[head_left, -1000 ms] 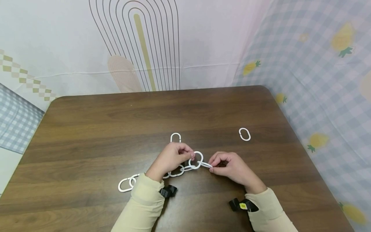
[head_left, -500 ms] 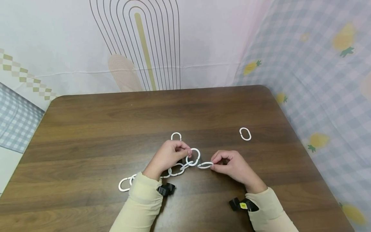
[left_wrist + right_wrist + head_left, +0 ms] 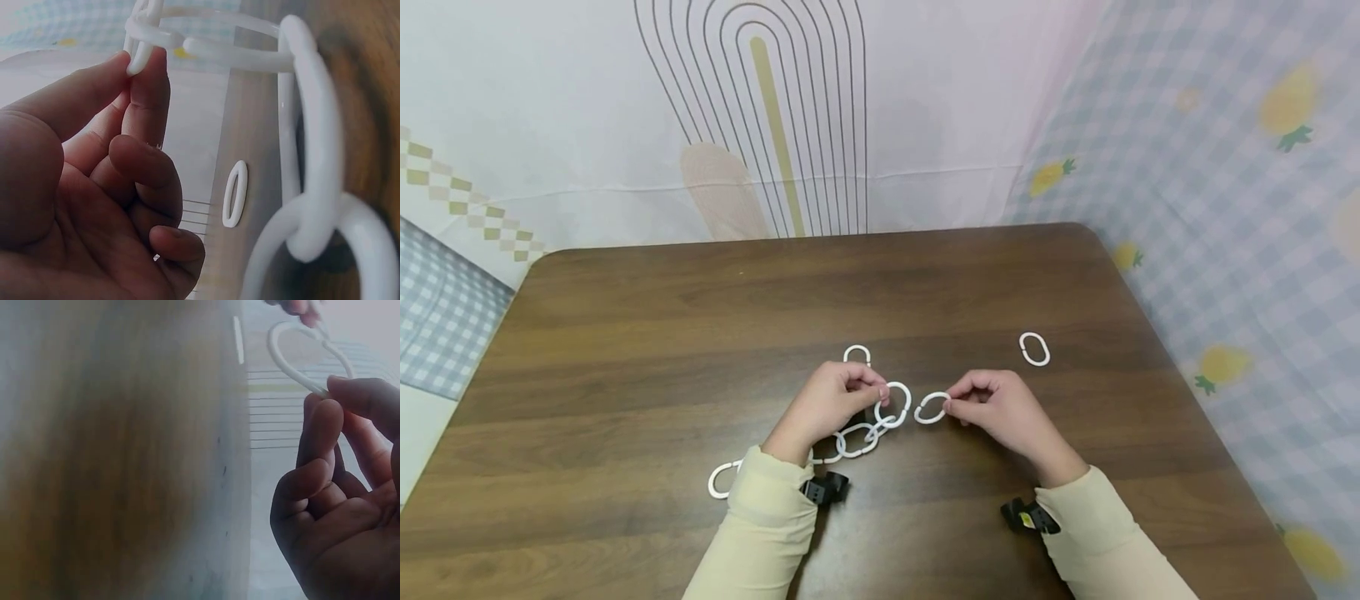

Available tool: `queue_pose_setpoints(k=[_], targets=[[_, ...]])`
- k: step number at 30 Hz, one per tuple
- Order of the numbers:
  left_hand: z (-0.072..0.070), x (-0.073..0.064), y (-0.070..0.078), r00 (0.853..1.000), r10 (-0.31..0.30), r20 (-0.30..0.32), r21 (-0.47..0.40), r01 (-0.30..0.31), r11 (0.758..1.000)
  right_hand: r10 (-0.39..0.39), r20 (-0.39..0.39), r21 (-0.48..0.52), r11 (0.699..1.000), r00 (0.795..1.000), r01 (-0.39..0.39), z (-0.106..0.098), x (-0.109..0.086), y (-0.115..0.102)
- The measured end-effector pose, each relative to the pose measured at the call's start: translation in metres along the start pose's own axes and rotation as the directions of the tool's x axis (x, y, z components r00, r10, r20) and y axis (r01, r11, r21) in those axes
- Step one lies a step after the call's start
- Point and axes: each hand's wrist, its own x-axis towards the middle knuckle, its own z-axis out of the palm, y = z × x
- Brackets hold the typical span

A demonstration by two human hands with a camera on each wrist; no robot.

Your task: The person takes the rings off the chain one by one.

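My left hand pinches the end ring of the white chain; my right hand, fingers nipped together, holds a separate link just right of the chain, a slim gap between. The tabletop's far edge lies well beyond the chain.

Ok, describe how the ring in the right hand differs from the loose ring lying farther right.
The held ring is pinched by the right hand; the loose ring lies on the table, untouched. In the head view, the held ring slants up to the right, the loose ring down to the right. Both are white, oval and separate from the chain.
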Motion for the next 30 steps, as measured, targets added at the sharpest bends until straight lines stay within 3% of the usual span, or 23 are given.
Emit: queue_pose_setpoints(k=[7,16,30], targets=[[-0.001,0.0,-0.001,1.0,0.018,0.023,-0.015,-0.017,1.0,-0.01,-0.003,-0.13,0.992,1.0,0.01,0.002,0.012,-0.006],[0.0,-0.001,-0.002,0.999,0.013,0.03,-0.027,-0.012,1.0,0.004,-0.024,-0.188,0.982,1.0,-0.009,0.008,0.03,-0.01],[-0.001,-0.002,-0.005,0.996,-0.046,0.079,-0.024,0.048,0.999,-0.029,-0.024,-0.312,0.95,0.999,0.02,0.018,0.053,-0.016]])
